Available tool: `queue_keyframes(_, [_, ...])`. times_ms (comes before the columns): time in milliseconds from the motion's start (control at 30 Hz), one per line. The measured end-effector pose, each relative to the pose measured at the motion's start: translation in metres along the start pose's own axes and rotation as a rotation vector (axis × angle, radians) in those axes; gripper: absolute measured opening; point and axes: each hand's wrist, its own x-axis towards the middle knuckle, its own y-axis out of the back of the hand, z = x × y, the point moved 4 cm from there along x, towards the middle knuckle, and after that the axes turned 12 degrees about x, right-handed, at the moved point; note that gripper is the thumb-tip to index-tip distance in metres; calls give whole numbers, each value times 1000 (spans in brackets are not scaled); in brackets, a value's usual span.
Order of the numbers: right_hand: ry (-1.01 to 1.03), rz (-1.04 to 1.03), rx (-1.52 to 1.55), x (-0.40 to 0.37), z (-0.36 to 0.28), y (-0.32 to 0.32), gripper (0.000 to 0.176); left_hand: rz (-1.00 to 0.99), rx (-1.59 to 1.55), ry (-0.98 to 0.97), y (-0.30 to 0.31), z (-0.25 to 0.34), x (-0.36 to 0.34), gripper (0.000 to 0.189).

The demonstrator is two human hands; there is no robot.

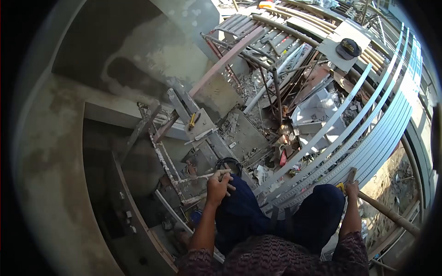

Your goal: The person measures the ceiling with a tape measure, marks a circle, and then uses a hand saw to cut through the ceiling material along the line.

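My left hand [218, 185] is held out over my left knee, its fingers apart and partly bent; I make out nothing in them. Beside my right knee, my right hand [352, 190] is closed around a tool with a yellow part [341, 187]. A flat greyish piece [352, 174] sticks up above that fist, and the exact kind of tool is too small to tell. Long light-grey metal channels [350, 158] run side by side just beyond the right hand. A coil of black cable [229, 163] lies just past my left hand.
Yellow-handled pliers [194, 121] rest on a board at the left. A black cap [348, 48] sits on a panel at the upper right. Rubble and scraps [281, 142] lie below, among bamboo poles [389, 214]. A plastered wall [55, 152] with a dark opening stands at the left.
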Motion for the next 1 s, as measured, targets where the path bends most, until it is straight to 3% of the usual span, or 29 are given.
queue_keyframes(233, [163,80,-235,-11,-25,19,65,-172,-237,56,12,0,19,36])
queue_keyframes(333, [316,157,-74,-25,-37,35,58,-126,-249,-24,28,-32,79,32])
queue_keyframes(467, [364,208,-25,-54,-19,52,51,102,213,42,54,-128,220,32])
queue_keyframes(567, [303,236,48,-83,8,67,43,311,684,-15,71,-152,299,37])
queue_keyframes(667, [261,278,19,-108,36,92,39,447,894,-42,77,-176,365,50])
queue_keyframes(733, [231,300,-26,-122,54,113,37,530,1021,23,71,-163,370,54])
queue_keyframes(833, [199,332,-96,-140,77,144,34,515,1238,0,68,-203,412,52])
queue_keyframes(1000, [172,419,-192,-170,103,185,30,484,1312,-28,65,-172,394,25])
